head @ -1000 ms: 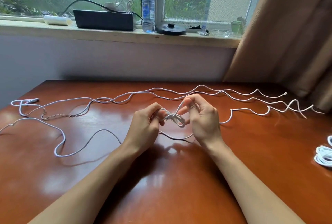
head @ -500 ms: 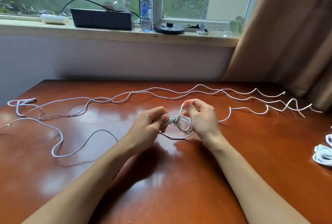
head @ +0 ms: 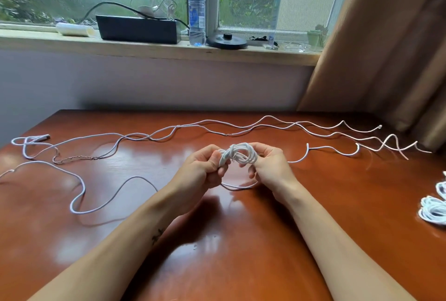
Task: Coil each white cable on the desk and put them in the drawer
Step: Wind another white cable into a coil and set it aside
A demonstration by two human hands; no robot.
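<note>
Two hands meet just above the counter (head: 241,259): our left hand (head: 200,171) and right hand (head: 271,168) each have a pinching grip on a small coil of white cable (head: 239,153), its long axis running left to right between them. Loose cable (head: 79,213) trails sideways across the counter. Another coil (head: 434,211) lies at the right edge. A bottle (head: 196,8) stands upright on the windowsill (head: 144,48); we cannot tell how full it is.

Far windowsill (head: 48,43): plastic water bottle (head: 196,8) standing between black box (head: 138,29) and round black base (head: 226,41); brown curtain (head: 386,47) hanging at right.
</note>
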